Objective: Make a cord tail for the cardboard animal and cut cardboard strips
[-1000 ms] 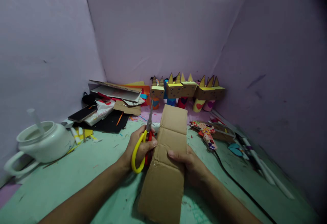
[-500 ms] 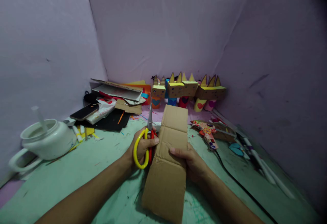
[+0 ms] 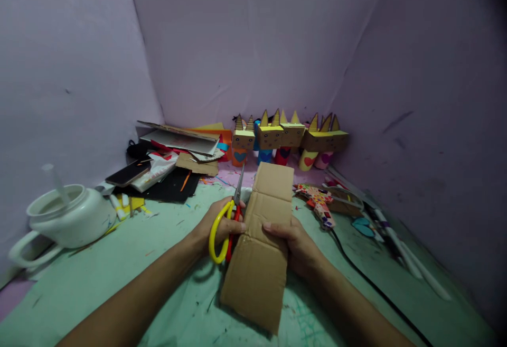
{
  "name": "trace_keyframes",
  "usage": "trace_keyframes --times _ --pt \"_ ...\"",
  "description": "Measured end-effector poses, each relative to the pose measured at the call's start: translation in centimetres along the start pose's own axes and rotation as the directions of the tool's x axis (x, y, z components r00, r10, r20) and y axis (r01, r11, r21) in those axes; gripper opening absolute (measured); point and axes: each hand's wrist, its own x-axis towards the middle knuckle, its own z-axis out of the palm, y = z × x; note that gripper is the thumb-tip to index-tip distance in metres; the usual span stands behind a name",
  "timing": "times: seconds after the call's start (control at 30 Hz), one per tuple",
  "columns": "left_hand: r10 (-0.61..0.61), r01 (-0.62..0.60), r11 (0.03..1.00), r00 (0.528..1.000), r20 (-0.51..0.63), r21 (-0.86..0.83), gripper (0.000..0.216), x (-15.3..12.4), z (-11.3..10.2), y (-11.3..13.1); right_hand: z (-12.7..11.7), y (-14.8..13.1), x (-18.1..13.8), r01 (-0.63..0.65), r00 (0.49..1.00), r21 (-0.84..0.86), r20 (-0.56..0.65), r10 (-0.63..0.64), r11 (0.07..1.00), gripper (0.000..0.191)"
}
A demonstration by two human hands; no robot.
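Note:
A long strip of brown cardboard (image 3: 257, 273), creased across in several places, is held tilted above the table between both hands. My left hand (image 3: 222, 225) grips its left edge with the thumb on top. That same hand also carries a pair of scissors (image 3: 221, 233) with one yellow and one red handle, blades pointing up and away. On the strip's right edge, my right hand (image 3: 299, 244) is closed, thumb flat on the face near a crease and fingers hidden underneath.
Cardboard animal figures (image 3: 270, 138) on coloured tubes stand along the back. Papers and cardboard scraps (image 3: 178, 146) are piled at back left, near a white teapot-like pot (image 3: 75, 220). A patterned glue gun (image 3: 320, 202) with a black cord (image 3: 368, 289) lies right, beside white sticks (image 3: 420, 268).
The cardboard's near end has risen slightly and tilted a little. The scissors have turned slightly to the right in my left hand. Both hands keep their hold.

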Motion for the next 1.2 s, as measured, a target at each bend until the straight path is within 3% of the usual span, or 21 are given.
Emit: trace_keyframes --times 0.13,0.23,0.43,0.6,0.73,0.97,1.2 --pt "0.048 -0.025 0.971 0.995 0.092 -0.238 0.041 -0.4 0.3 -0.3 0.1 -0.3 -0.1 -0.037 0.986 0.093 0.164 0.021 0.995 0.05" --pt "0.076 -0.043 0.963 0.991 0.113 -0.266 0.038 -0.5 0.4 -0.5 0.1 -0.5 -0.2 -0.047 0.98 0.116 0.196 0.023 0.992 0.052" --pt "0.138 -0.138 0.99 0.987 -0.083 0.001 0.04 0.3 0.2 -0.6 0.0 0.1 -0.2 -0.094 0.982 0.019 0.169 0.089 0.995 0.053" --pt "0.124 -0.155 0.983 0.958 -0.259 -0.102 0.039 0.7 0.7 -0.6 0.2 0.6 -0.2 -0.072 0.986 -0.022 0.15 0.074 0.997 0.052" --pt "0.105 -0.166 0.94 0.972 -0.211 -0.298 0.039 0.6 1.0 -0.8 0.2 0.6 -0.3 -0.1 0.974 -0.003 0.204 0.099 0.995 0.054" --pt "0.175 -0.208 0.974 0.943 -0.282 -0.093 0.04 1.0 0.2 -0.8 0.1 0.9 -0.3 -0.136 0.97 -0.015 0.201 0.137 0.991 0.052" --pt "0.162 -0.245 0.934 0.939 -0.303 -0.26 0.035 1.1 0.5 -0.7 0.4 1.2 -0.3 -0.141 0.959 -0.029 0.244 0.144 0.99 0.052"
